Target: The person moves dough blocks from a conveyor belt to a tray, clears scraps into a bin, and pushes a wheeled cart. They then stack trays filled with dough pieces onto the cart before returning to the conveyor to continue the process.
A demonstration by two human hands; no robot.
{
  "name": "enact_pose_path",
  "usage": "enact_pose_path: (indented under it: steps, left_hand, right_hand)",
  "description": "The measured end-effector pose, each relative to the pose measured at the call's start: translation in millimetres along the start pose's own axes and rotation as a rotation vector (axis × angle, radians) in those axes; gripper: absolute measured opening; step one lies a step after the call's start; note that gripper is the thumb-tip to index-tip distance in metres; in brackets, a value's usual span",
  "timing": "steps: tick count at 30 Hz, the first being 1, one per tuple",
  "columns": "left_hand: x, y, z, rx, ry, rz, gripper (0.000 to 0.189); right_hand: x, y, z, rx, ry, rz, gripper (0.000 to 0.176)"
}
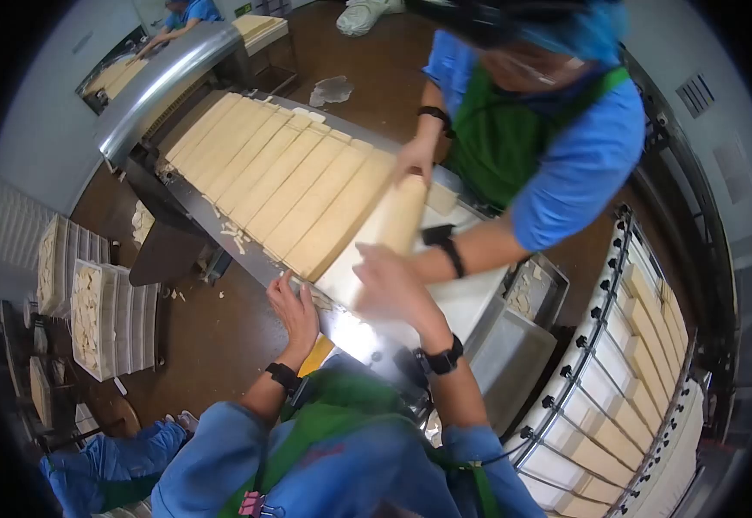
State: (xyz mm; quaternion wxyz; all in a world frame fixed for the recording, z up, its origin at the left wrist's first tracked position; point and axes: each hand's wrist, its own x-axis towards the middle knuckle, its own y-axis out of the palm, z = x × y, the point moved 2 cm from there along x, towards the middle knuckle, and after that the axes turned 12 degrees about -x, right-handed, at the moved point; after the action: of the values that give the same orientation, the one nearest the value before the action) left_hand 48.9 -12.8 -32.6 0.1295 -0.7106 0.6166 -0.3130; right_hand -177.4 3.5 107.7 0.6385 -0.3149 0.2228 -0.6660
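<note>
Pale, flat dough-like strips (294,186) lie side by side across the conveyor belt. My left hand (296,309) is at the belt's near edge, by the corner of the closest strip, with its fingers apart and nothing in them. My right hand (389,285) is over the white belt (345,281), close to the co-worker's forearm. Motion blurs its fingers, so I cannot make out a grip. Across the belt, a co-worker's hand (415,160) holds the end of a raised, blurred pale slab (403,211). The slab's lower end is near my right hand.
A co-worker (557,129) leans over the far side. A curved metal cover (168,82) spans the belt's far end. White crates (121,319) of scraps stand at left; a grey bin (514,363) and a rack of pale strips (618,414) are at right.
</note>
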Motion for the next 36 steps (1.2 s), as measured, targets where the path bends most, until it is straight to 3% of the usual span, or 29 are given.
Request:
enact_pose_path:
  steps: [3, 5, 10, 11, 13, 16, 20, 22, 24, 27, 30, 32, 34, 35, 36]
  left_hand:
    - [31, 3, 7, -0.101, -0.039, 0.081, 0.061]
    - [44, 8, 6, -0.128, -0.061, 0.143, 0.066]
    - [69, 16, -5, -0.044, -0.116, 0.273, 0.082]
    - [72, 16, -9, -0.044, -0.116, 0.269, 0.082]
    - [77, 18, -17, -0.006, -0.21, 0.289, 0.082]
    - [79, 27, -17, 0.028, -0.201, 0.253, 0.083]
    - [79, 33, -21, 0.041, -0.203, 0.265, 0.083]
    - [76, 35, -26, 0.039, -0.113, 0.324, 0.082]
    - [75, 38, -30, 0.035, -0.019, 0.389, 0.081]
    - [72, 46, -42, -0.027, 0.133, 0.64, 0.084]
    - [73, 55, -62, 0.024, 0.284, 0.899, 0.094]
    - [70, 69, -60, 0.066, 0.35, 0.911, 0.089]
    - [57, 87, -46, 0.054, 0.395, 0.915, 0.082]
    - [50, 94, -41, 0.044, 0.444, 0.901, 0.08]
    - [45, 93, -41, 0.0, 0.417, 0.897, 0.079]
  right_hand:
    - [76, 36, -33, -0.235, -0.024, -0.183, 0.046]
    - [127, 39, -54, -0.4, 0.161, -0.016, 0.052]
    - [208, 66, -157, -0.729, 0.199, -0.123, 0.063]
    - [217, 67, -167, -0.729, 0.194, -0.125, 0.063]
    - [233, 70, -191, -0.623, 0.342, 0.067, 0.064]
    - [236, 79, -212, -0.573, 0.266, -0.019, 0.06]
    - [198, 62, -215, -0.565, 0.239, -0.161, 0.056]
    - [149, 47, -227, -0.605, 0.266, -0.336, 0.053]
    - [88, 15, -212, -0.556, 0.471, -0.382, 0.049]
    - [-9, -11, -197, -0.527, 0.726, -0.539, 0.05]
    - [-79, -16, -178, -0.814, 0.95, -0.486, 0.051]
    - [-107, 7, -196, -1.07, 0.668, -0.75, 0.048]
    - [-111, 4, -180, -0.76, 0.898, -0.514, 0.06]
    - [-122, 19, -198, -0.803, 0.852, -0.486, 0.059]
    - [-129, 16, -176, -0.826, 0.839, -0.636, 0.059]
